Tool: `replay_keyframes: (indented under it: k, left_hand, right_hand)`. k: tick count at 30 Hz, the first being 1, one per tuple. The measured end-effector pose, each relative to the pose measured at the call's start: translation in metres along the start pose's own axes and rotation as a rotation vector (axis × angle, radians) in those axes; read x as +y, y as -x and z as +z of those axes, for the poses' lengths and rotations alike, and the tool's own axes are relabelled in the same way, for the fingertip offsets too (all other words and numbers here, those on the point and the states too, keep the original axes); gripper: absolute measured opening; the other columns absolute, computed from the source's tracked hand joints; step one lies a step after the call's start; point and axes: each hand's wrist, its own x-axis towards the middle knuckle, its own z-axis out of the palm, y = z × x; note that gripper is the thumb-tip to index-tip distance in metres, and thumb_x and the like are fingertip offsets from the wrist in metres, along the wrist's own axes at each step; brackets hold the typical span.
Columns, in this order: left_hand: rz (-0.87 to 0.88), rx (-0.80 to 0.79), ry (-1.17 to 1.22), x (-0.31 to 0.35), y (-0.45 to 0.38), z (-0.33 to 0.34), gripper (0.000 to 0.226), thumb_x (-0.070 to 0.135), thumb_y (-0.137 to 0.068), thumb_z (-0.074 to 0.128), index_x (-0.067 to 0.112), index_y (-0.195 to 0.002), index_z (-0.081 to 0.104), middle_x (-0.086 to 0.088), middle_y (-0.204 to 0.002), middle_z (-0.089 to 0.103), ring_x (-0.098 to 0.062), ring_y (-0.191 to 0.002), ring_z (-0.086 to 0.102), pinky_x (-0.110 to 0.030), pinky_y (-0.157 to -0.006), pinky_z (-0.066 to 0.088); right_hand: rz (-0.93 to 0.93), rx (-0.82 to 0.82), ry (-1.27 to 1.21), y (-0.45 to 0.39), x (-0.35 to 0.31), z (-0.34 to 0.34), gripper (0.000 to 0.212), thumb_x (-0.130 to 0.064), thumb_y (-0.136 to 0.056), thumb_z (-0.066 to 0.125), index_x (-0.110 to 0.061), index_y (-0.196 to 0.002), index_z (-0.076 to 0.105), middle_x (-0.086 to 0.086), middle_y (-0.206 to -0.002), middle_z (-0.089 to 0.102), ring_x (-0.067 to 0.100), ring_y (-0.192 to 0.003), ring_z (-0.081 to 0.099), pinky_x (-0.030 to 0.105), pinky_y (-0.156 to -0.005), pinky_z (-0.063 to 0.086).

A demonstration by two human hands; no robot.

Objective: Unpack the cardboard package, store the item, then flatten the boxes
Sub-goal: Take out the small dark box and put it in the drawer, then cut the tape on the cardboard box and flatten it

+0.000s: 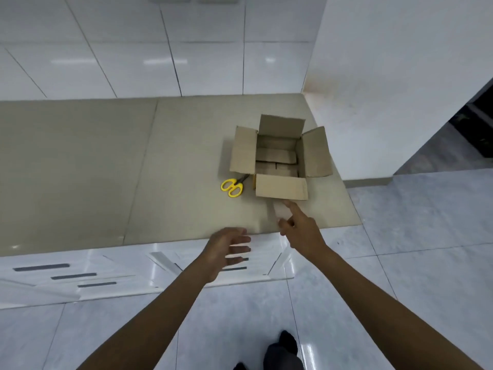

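A cardboard box [280,158] is sitting near the right end of the table [106,169], all four flaps standing open, with yellow scissors [232,187] lying just beside it; the left hand [226,249] is hovering open and empty, while the right hand [300,231] is pointing toward the near flap, grasping nothing

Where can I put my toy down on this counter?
The whole counter left of the yellow scissors is bare. It is crowded on the right, where the open cardboard box sits and the right hand reaches.
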Motion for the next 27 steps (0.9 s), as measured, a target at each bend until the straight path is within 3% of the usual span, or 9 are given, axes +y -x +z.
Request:
replay_keyframes:
  k: [3, 6, 8, 11, 13, 16, 19, 22, 27]
  left_hand:
    - [0.158, 0.159, -0.163, 0.03, 0.0, 0.001, 0.018, 0.019, -0.092, 0.054, 0.013, -0.104, 0.065, -0.008, -0.1, 0.072, -0.02, -0.079, 0.066, -0.033, -0.071, 0.051]
    - [0.294, 0.277, -0.282, 0.053, -0.009, 0.003, 0.011, 0.013, -0.091, 0.055, 0.015, -0.094, 0.065, -0.006, -0.096, 0.068, -0.017, -0.071, 0.059, -0.028, -0.063, 0.046]
    - [0.397, 0.331, -0.447, 0.063, -0.02, 0.006, 0.011, 0.012, -0.09, 0.056, 0.016, -0.095, 0.065, -0.006, -0.1, 0.066, -0.023, -0.081, 0.058, -0.028, -0.069, 0.042]
    - [0.516, 0.383, -0.813, 0.076, -0.045, 0.007, 0.027, 0.013, -0.089, 0.058, 0.014, -0.115, 0.06, -0.012, -0.126, 0.062, -0.034, -0.11, 0.057, -0.031, -0.087, 0.043]
    - [0.467, 0.335, -1.083, 0.081, -0.06, 0.007, 0.051, 0.021, -0.089, 0.057, 0.018, -0.138, 0.043, -0.009, -0.148, 0.043, -0.036, -0.127, 0.046, -0.043, -0.101, 0.04]
    - [0.296, 0.386, -1.464, 0.082, -0.08, 0.014, 0.062, 0.038, -0.093, 0.045, 0.028, -0.148, 0.019, 0.005, -0.16, 0.019, -0.032, -0.134, 0.031, -0.053, -0.099, 0.036]
    - [0.316, 0.615, -1.691, 0.075, -0.094, 0.032, 0.045, 0.037, -0.095, 0.043, 0.022, -0.136, 0.036, -0.006, -0.143, 0.038, -0.033, -0.119, 0.04, -0.046, -0.084, 0.042]
    - [0.299, 0.729, -1.716, 0.082, -0.102, 0.045, 0.031, 0.031, -0.092, 0.044, 0.015, -0.119, 0.049, -0.013, -0.12, 0.05, -0.034, -0.108, 0.047, -0.041, -0.076, 0.044]
    - [0.548, 0.756, -1.833, 0.091, -0.091, 0.037, 0.032, 0.008, -0.047, 0.08, 0.008, -0.077, 0.068, -0.013, -0.065, 0.061, -0.03, -0.051, 0.057, -0.025, -0.035, 0.043]
  right_hand:
    - [-0.067, 0.056, -0.01, -0.002, -0.009, -0.004, 0.052, -0.023, -0.092, 0.055, -0.032, -0.139, 0.035, -0.002, -0.071, 0.061, 0.025, -0.069, 0.062, 0.048, -0.071, 0.056]
    - [-0.139, 0.113, 0.046, -0.018, -0.018, -0.015, 0.054, -0.022, -0.091, 0.056, -0.03, -0.141, 0.036, -0.006, -0.092, 0.063, 0.022, -0.076, 0.061, 0.045, -0.077, 0.054]
    - [-0.207, 0.156, 0.136, -0.031, -0.021, -0.022, 0.055, -0.021, -0.09, 0.057, -0.027, -0.14, 0.037, -0.001, -0.113, 0.062, 0.021, -0.087, 0.061, 0.043, -0.079, 0.053]
    - [-0.354, 0.278, 0.427, -0.055, -0.018, -0.033, 0.049, -0.019, -0.084, 0.06, -0.018, -0.132, 0.049, 0.007, -0.123, 0.059, 0.028, -0.108, 0.055, 0.044, -0.087, 0.048]
    - [-0.418, 0.321, 0.633, -0.069, -0.011, -0.037, 0.043, -0.023, -0.084, 0.059, -0.018, -0.126, 0.053, 0.006, -0.128, 0.058, 0.027, -0.115, 0.053, 0.045, -0.093, 0.041]
    - [-0.415, 0.261, 0.76, -0.089, 0.003, -0.04, 0.037, -0.031, -0.091, 0.054, -0.022, -0.127, 0.052, 0.004, -0.13, 0.057, 0.026, -0.122, 0.051, 0.054, -0.105, 0.031]
    - [-0.411, 0.239, 0.794, -0.107, 0.013, -0.04, 0.029, -0.032, -0.09, 0.06, -0.024, -0.117, 0.058, 0.003, -0.115, 0.064, 0.026, -0.115, 0.057, 0.06, -0.107, 0.027]
    - [-0.456, 0.238, 0.764, -0.118, 0.017, -0.04, 0.021, -0.03, -0.089, 0.063, -0.025, -0.109, 0.062, 0.001, -0.101, 0.065, 0.027, -0.103, 0.061, 0.061, -0.107, 0.028]
    - [-0.547, 0.2, 0.674, -0.127, 0.008, -0.063, 0.025, -0.037, -0.096, 0.043, -0.026, -0.107, 0.062, -0.003, -0.098, 0.065, 0.022, -0.102, 0.06, 0.058, -0.11, 0.023]
